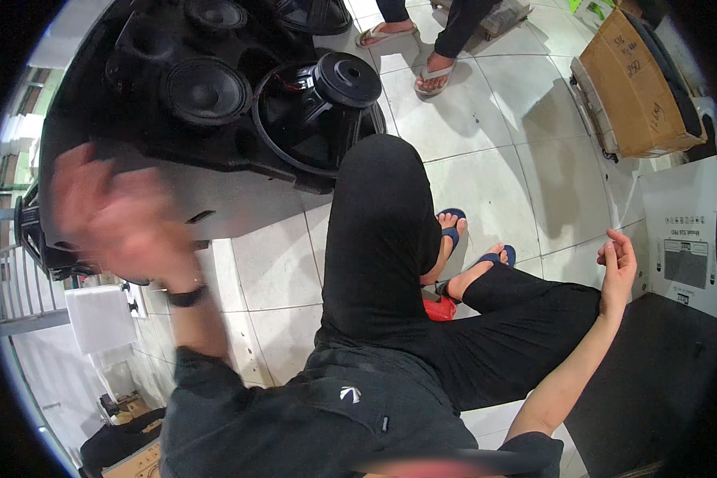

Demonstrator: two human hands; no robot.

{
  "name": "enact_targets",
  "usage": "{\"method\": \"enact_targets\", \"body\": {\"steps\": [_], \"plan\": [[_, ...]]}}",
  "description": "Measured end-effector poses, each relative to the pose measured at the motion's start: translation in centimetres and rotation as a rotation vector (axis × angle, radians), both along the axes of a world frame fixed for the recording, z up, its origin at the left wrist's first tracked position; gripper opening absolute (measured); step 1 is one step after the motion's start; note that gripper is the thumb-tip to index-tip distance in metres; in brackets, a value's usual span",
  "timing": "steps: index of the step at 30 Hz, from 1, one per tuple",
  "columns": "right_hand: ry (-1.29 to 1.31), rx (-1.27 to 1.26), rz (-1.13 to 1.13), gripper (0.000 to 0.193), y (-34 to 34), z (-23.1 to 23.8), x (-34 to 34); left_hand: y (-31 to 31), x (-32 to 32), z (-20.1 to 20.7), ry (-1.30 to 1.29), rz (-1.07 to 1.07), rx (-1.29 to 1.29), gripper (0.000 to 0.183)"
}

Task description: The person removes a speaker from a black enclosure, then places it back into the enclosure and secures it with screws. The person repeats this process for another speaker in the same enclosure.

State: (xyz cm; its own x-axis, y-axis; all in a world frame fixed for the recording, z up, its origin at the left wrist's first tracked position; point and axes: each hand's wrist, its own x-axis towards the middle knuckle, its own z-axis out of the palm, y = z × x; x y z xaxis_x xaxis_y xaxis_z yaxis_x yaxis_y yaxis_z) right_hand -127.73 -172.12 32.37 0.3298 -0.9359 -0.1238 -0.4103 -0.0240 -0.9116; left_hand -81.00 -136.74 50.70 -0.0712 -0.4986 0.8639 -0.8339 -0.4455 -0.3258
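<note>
My left hand [123, 211] is raised on the left, smeared by motion, over the grey side of a large black speaker cabinet [243, 203]. Its fingers are too blurred to read. On the cabinet's upper face lie a round black speaker driver [207, 92] and a big woofer [275, 131], its magnet facing up and a red wire by its frame. With the forearm against my right knee, my right hand [618, 267] hangs with loosely bent fingers and nothing in it. A dark flat-topped black box [645, 382] sits below and beside that hand.
A brown cardboard carton [633, 88] stands at the upper right, above a white printed box [685, 239]. Another person's feet [434, 73] in light flip-flops are on the tiled floor [486, 187] ahead. Something red [440, 309] lies beneath my legs. A white box-shaped object [101, 319] is at left.
</note>
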Motion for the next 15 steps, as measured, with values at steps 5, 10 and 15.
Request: {"method": "enact_targets", "body": {"steps": [5,10,15], "plan": [[0.133,0.111,0.084,0.026,4.4,0.7,-1.7,8.4,7.0,11.3,-0.081,0.424,-0.258,0.043],[0.253,0.094,0.155,0.029,7.8,0.5,-3.4,8.5,12.9,7.7,0.087,0.279,-0.223,0.039],[0.541,0.107,0.292,0.034,10.8,0.7,-4.0,8.4,15.6,7.0,-0.131,0.255,-0.327,0.033]]}}
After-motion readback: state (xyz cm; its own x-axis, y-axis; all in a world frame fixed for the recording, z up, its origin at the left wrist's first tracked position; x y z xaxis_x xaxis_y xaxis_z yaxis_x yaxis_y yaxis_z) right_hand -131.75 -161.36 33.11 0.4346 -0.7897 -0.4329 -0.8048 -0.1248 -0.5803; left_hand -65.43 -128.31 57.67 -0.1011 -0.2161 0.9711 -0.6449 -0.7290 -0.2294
